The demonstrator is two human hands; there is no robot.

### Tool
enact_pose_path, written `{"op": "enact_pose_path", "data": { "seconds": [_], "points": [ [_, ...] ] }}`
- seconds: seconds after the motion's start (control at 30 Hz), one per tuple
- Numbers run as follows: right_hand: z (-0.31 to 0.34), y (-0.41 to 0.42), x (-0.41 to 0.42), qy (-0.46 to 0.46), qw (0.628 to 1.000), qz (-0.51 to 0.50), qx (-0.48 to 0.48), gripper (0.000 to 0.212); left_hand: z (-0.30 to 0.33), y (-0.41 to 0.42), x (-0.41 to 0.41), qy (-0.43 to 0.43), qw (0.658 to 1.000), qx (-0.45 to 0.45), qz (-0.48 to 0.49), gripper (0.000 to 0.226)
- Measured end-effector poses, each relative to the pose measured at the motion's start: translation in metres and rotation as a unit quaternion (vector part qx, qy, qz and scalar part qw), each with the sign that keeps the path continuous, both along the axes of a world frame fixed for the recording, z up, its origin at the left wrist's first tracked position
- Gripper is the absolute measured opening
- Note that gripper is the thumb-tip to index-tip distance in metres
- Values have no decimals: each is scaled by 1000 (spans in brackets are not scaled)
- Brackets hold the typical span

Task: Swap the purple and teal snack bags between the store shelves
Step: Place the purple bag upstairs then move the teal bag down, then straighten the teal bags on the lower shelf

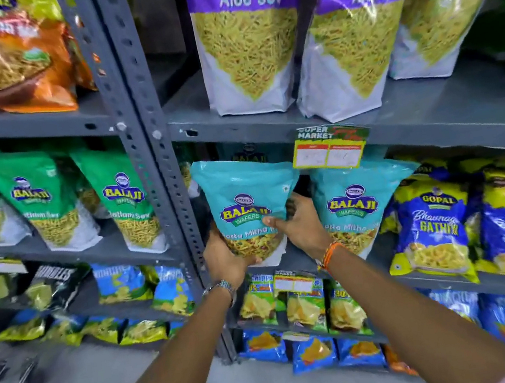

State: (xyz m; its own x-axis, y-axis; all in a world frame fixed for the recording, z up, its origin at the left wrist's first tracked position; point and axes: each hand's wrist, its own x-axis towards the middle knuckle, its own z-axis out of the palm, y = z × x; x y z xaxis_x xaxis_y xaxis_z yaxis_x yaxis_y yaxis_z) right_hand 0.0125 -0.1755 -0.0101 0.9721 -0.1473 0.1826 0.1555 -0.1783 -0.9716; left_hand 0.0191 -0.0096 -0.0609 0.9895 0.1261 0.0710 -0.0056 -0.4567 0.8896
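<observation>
Three purple-topped Aloo Sev bags (248, 36) stand upright on the upper grey shelf (430, 110) of the right rack. One shelf lower, I hold a teal Balaji bag (244, 189) at the shelf's left end, upright and just in front of the shelf edge. My left hand (225, 258) grips its bottom left corner from below. My right hand (299, 227) grips its right side, thumb on the front. A second teal bag (359, 204) stands right beside it, partly behind my right wrist.
A price tag (330, 149) hangs from the upper shelf edge above the teal bags. Blue and yellow Gopal bags (431, 222) fill the shelf to the right. The grey upright post (151, 147) separates the left rack with green Balaji bags (48, 204).
</observation>
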Motion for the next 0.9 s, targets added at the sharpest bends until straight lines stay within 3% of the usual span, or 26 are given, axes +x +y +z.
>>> {"op": "enact_pose_path", "data": {
  "seconds": [0.37, 0.53, 0.67, 0.77, 0.9],
  "points": [
    [-17, -5, 37, 36, 999, -16, 18, 40, -12, -2, 42, 46, 999, 12, -19, 88],
    [-18, -7, 40, 57, 998, -9, 21, 53, -14, -2, 42, 41, 998, 31, -25, 89],
    [-13, -14, 10, 88, 996, 2, 1, 76, -13, 3, 22, -3, 1000, 6, -19, 106],
    [-3, -17, -30, 89, 995, -29, -11, 79, -4, 4, -11, -92, 994, -64, -6, 77],
    [40, -22, -88, 20, 995, -87, -43, 48, 32, -2, -56, -177, 974, -131, 49, 56]
  ]
}}
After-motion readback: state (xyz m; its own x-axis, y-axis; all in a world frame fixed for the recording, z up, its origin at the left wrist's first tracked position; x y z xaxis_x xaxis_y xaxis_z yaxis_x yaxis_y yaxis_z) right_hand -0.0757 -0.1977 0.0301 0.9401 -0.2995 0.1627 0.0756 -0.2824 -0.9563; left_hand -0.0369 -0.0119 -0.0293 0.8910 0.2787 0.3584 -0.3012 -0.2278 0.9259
